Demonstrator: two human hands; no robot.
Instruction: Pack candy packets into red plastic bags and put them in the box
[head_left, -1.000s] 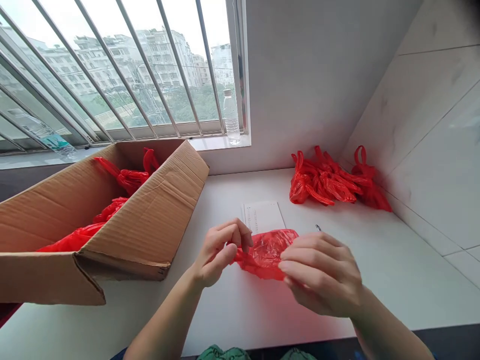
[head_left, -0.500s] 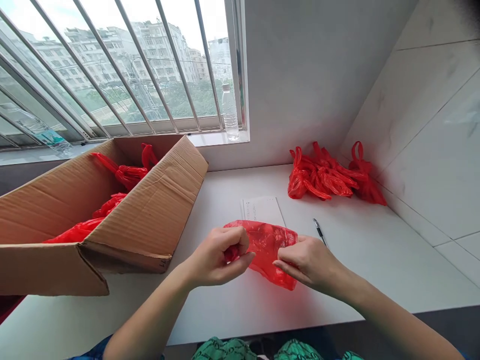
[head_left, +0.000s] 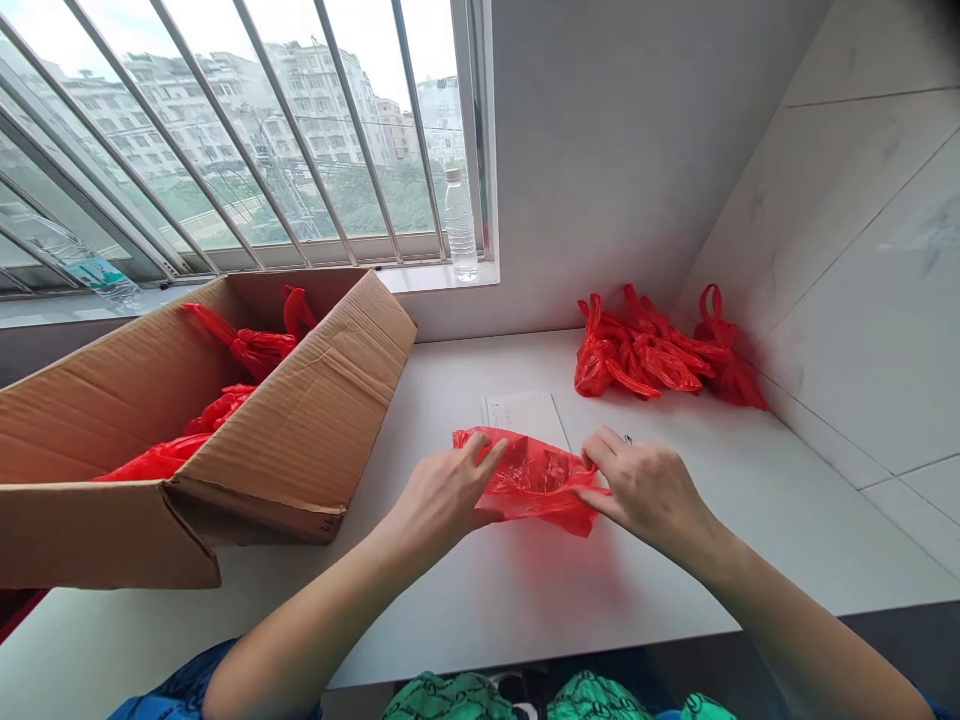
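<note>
A thin red plastic bag (head_left: 536,475) is held a little above the white table, with its mouth spread open towards me. My left hand (head_left: 446,485) has hold of the bag's left side, fingers curved and thumb apart at the rim. At the right edge, my right hand (head_left: 649,485) pinches the plastic between thumb and fingers. Part of the rim is hidden behind both hands. A white paper booklet (head_left: 525,412) lies just behind the bag, its near part covered by it.
On the left stands an open cardboard box (head_left: 300,420) with red bags (head_left: 259,350) inside. Several knotted red bags (head_left: 652,350) are heaped at the back right. A pen tip (head_left: 628,438) peeks out behind my right hand. A clear bottle (head_left: 460,225) stands on the windowsill.
The bag has gone from hanging flat to having its mouth spread open, and its lower end has risen. My left fingers have uncurled from a fist-like grip. My right hand has moved slightly up and right.
</note>
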